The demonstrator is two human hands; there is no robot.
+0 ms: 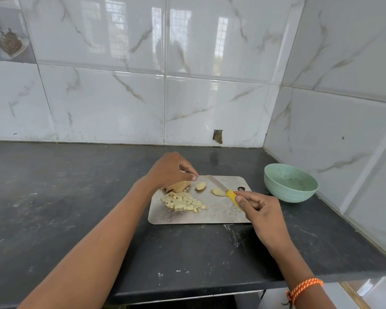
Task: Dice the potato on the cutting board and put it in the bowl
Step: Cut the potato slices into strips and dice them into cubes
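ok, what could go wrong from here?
1. The left hand hovers over the sliced potato with fingertips near the knife blade; a hasty cut could nick them.
2. The right hand holds the handle in a light fingertip grip; it may twist.
3. The diced pieces sit far from the bowl, so some may spill in transfer.

At frame centre lies a steel cutting board [212, 214]. On its left part sits a sliced potato chunk [179, 186] above a heap of pale diced cubes [184, 204]; two small end pieces [201, 186] lie toward the middle. A pale green bowl [290, 182] stands upright at right.
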